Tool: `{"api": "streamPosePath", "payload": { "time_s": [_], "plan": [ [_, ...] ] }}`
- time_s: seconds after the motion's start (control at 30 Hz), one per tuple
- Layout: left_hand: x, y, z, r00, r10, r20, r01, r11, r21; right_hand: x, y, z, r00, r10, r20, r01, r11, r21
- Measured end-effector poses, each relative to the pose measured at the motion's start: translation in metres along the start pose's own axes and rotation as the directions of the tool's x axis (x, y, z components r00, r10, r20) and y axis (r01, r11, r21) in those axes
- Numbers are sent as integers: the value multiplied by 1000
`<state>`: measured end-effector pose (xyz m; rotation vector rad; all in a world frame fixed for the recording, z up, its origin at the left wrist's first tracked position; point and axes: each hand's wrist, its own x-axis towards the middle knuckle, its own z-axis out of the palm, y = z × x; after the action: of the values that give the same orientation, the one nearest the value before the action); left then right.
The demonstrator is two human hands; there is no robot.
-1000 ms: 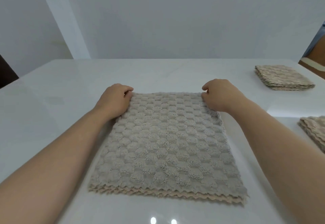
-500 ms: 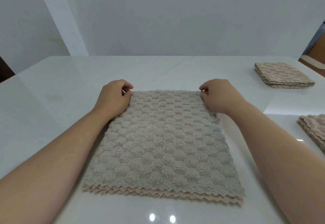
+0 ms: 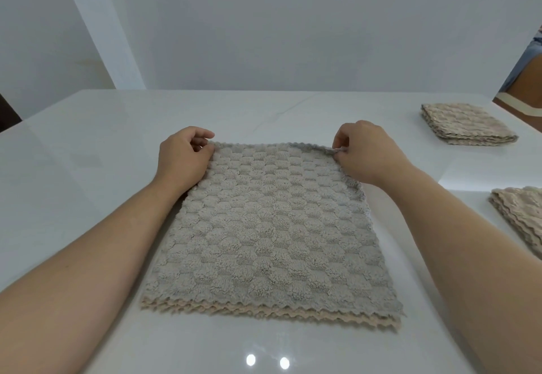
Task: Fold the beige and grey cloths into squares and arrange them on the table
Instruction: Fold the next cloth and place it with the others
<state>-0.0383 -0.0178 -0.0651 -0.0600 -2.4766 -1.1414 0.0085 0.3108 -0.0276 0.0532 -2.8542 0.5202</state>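
Pinching the far corners of the grey cloth [image 3: 269, 227], both hands sat at the top of the spread: the left hand [image 3: 181, 159] at about 11 o'clock from the cloth's middle, the right hand [image 3: 366, 156] at about 1 o'clock. Each hand had its fingers curled in, with thumb and fingertips closed on the scalloped far edge; the corner under the right hand was raised slightly off the surface. The grey cloth lay flat on the white table [image 3: 88, 168], stretching from the two grips toward 6 o'clock, where a beige cloth [image 3: 264, 313] showed beneath it along the near edge. A folded beige stack [image 3: 466, 124] rested at 2 o'clock, well apart, and a second folded stack [image 3: 522, 218] lay at 3 o'clock, cut off by the frame.
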Motion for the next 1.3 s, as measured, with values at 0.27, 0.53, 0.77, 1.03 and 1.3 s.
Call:
{"api": "streamPosePath", "payload": {
  "time_s": [0.27, 0.53, 0.77, 1.03, 1.3],
  "plan": [
    [7, 20, -17, 998, 24, 50, -23, 1000, -15, -3, -7, -25, 978, 204, 40, -206, 919, 336],
    [30, 63, -39, 986, -115, 121, 140, 964, -226, -5, -25, -61, 948, 281, 146, -306, 692, 654],
    [44, 85, -41, 986, -110, 125, 146, 930, -337, 3, -32, -72, 948, 307, 89, -278, 657, 701],
    [50, 92, -36, 991, -97, 89, 124, 906, -404, 13, -29, -70, 961, 278, 2, -193, 660, 726],
    [19, 80, -37, 988, -61, 139, 116, 893, -435, -14, -29, -55, 976, 194, -100, -111, 834, 540]
  ]
}}
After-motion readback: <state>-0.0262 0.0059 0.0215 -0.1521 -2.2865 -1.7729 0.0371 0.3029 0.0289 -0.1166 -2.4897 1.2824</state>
